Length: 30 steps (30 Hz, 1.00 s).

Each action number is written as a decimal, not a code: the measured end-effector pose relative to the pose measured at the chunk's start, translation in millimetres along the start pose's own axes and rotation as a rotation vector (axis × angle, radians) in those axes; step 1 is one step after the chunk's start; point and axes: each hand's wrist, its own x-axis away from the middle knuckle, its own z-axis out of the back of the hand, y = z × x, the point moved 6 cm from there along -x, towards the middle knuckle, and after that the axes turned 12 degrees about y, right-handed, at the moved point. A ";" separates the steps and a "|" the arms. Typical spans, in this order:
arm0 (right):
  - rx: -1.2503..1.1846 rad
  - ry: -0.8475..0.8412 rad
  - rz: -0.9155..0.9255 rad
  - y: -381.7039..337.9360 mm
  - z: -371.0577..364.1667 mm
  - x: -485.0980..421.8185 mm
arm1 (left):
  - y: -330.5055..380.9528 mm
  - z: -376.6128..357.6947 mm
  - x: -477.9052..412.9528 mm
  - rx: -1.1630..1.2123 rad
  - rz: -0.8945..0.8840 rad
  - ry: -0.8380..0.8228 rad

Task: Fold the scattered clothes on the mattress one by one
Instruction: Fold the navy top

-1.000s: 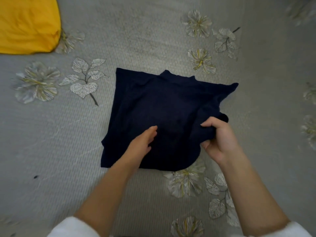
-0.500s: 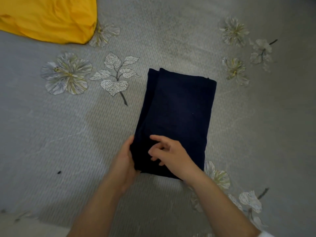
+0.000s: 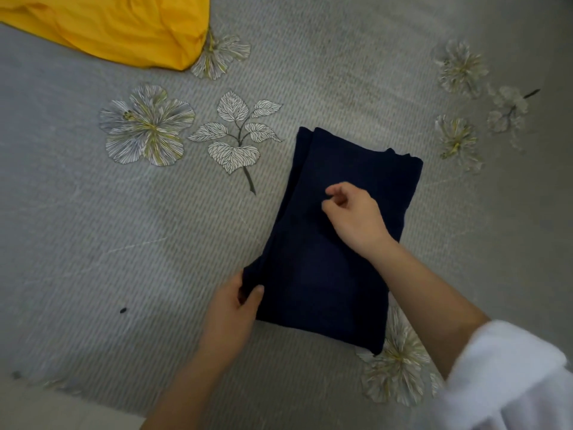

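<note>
Here, left hand grips a corner of the navy garment; right hand curls mid-cloth, grasp unclear.

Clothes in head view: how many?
2. Navy garment, folded, centre of mattress; yellow garment, top-left, partly out of frame. More may lie off-camera.

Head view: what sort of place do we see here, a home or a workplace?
Probably a bedroom in a home. A mattress with a grey, flower-printed cover fills the view, a navy garment lies folded on it, and a yellow cloth lies at the far left.
</note>
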 end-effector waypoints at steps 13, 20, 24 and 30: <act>0.142 -0.117 0.294 -49.8 -41.6 -37.3 | -20.6 -8.0 -7.1 -0.098 0.077 0.021; 0.144 0.490 -0.397 75.7 50.7 -7.3 | -15.2 -5.0 4.8 0.170 0.273 -0.044; -0.079 0.336 -0.673 137.2 48.5 18.9 | -8.4 -2.9 11.6 0.239 0.273 0.006; -0.056 -0.052 -0.659 106.3 39.6 37.0 | 0.6 35.4 5.5 0.363 0.270 0.319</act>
